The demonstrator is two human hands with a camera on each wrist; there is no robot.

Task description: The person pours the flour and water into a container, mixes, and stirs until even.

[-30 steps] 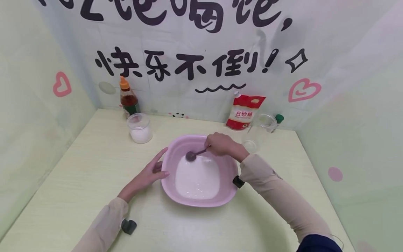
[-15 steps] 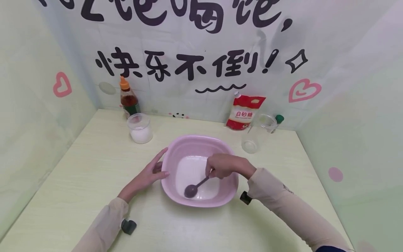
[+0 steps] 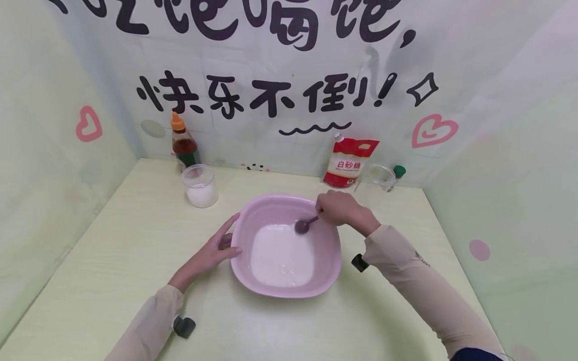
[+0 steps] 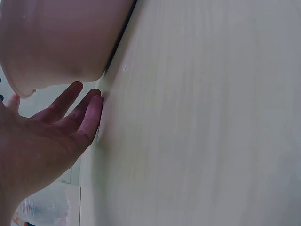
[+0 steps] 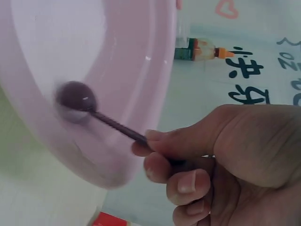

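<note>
A pink plastic basin (image 3: 244,281) stands on the table with white liquid (image 3: 282,255) in it. My left hand (image 3: 209,255) is at its left side, thumb at the rim and the other fingers (image 4: 89,117) spread and mostly straight along the outer wall. With my right hand (image 3: 340,208) I pinch the thin handle of a dark purple spoon (image 5: 77,96) between thumb and fingers, above the far right rim. Its round bowl (image 3: 301,227) is inside the basin, over the far edge of the liquid, and looks blurred in the right wrist view.
Behind the basin on the left are a clear tub (image 3: 200,193) of white powder and a sauce bottle (image 3: 184,145) with an orange cap. A red and white sugar pouch (image 3: 347,165), a clear container (image 3: 380,174) and a green-capped bottle (image 3: 398,173) stand at the back right, near the wall.
The spoon goes from the far left inside the basin to the near side, then to the far right, carried by my right hand. My left hand stays at the rim.
</note>
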